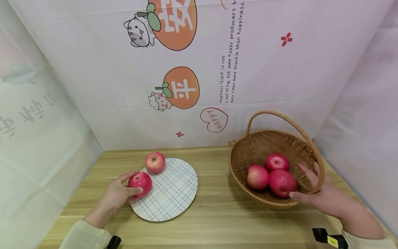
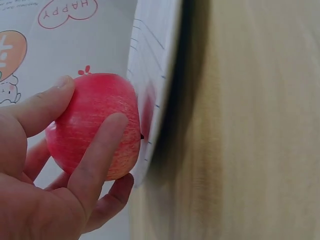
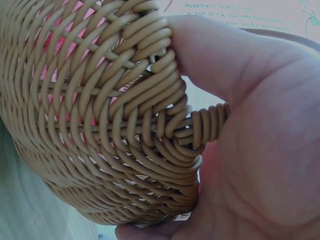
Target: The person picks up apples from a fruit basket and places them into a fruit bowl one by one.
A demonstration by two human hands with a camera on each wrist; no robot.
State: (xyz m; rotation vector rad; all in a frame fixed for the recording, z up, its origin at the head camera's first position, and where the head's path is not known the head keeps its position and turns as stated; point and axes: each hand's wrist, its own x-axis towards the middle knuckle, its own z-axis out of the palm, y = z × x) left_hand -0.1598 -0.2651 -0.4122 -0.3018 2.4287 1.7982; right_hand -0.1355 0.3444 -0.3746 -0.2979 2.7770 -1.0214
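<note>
In the head view, my left hand (image 1: 116, 193) grips a red apple (image 1: 140, 183) at the left edge of a round plate with a blue grid pattern (image 1: 174, 193). The left wrist view has fingers and thumb round this apple (image 2: 95, 125), its side close to the plate (image 2: 150, 75). Another apple (image 1: 155, 163) sits by the plate's upper left rim. My right hand (image 1: 323, 193) holds the right side of a brown wicker basket (image 1: 242, 155), where the handle joins the rim. Fingers reach inside, and the thumb lies near one of three apples (image 1: 282, 183) there.
A wooden table (image 1: 211, 221) carries everything. White printed cloth (image 1: 248, 69) stands behind it, with more cloth at both sides. The basket's tall handle (image 1: 292, 122) arches up over its right half. Bare tabletop lies between plate and basket.
</note>
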